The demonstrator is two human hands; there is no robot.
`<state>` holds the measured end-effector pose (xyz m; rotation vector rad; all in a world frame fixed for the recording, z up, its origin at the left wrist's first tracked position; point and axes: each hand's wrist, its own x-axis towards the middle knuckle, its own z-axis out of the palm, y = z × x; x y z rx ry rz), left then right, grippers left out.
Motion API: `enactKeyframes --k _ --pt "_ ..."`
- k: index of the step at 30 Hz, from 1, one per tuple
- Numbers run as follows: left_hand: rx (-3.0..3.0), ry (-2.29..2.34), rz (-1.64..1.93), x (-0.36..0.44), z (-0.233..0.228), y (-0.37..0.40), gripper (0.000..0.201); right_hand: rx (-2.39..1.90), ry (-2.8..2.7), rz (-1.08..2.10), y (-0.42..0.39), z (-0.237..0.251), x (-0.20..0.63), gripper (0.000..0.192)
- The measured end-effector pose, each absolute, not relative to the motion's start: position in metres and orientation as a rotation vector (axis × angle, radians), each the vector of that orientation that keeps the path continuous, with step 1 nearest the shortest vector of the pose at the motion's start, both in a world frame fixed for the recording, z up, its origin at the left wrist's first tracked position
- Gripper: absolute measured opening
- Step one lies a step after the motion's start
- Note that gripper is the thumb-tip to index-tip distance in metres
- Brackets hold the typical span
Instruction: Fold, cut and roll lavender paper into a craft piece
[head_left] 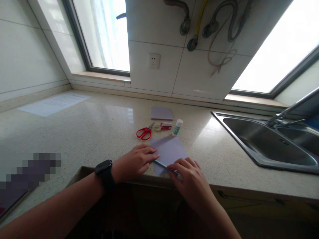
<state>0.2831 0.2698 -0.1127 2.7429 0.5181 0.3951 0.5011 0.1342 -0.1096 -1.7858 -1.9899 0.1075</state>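
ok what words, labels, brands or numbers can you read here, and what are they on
None can be read with certainty.
Sheet at the far left: lines of print, too small and blurred.
Glue stick: marks on its green and white label, too blurred.
Red and white box: any lettering too small.

Bright windows (109, 39) flank a white tiled wall (144, 49); a steel sink (261, 136) sits in the speckled bench (104, 129).

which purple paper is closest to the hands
The purple sheet at the counter's front edge, with the left hand and right hand on it. The other purple paper lies farther back, behind the red-handled scissors, away from both.
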Motion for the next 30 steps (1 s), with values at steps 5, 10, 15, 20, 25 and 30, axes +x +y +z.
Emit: enactKeyframes --k 5,10,15,20,25,30 --pt "2.755 0.538 0.408 0.284 -0.113 0.266 0.054 -1.744 -1.977 0.191 0.134 -0.111 0.501 0.021" --pt "2.708 0.501 0.489 0.283 -0.111 0.267 0.05 -1.657 -1.994 0.256 0.133 -0.111 0.499 0.021" --pt "2.585 0.455 0.571 0.28 -0.107 0.269 0.049 -1.61 -1.986 0.266 0.133 -0.115 0.503 0.021" --pt "2.49 0.456 0.645 0.277 -0.107 0.271 0.045 -1.592 -1.984 0.282 0.133 -0.119 0.506 0.022" --pt "2.477 0.408 0.67 0.277 -0.106 0.27 0.039 -1.598 -1.989 0.268 0.132 -0.119 0.505 0.023" --pt "2.504 0.396 0.628 0.278 -0.103 0.269 0.03 -1.595 -1.986 0.256 0.131 -0.119 0.504 0.024"
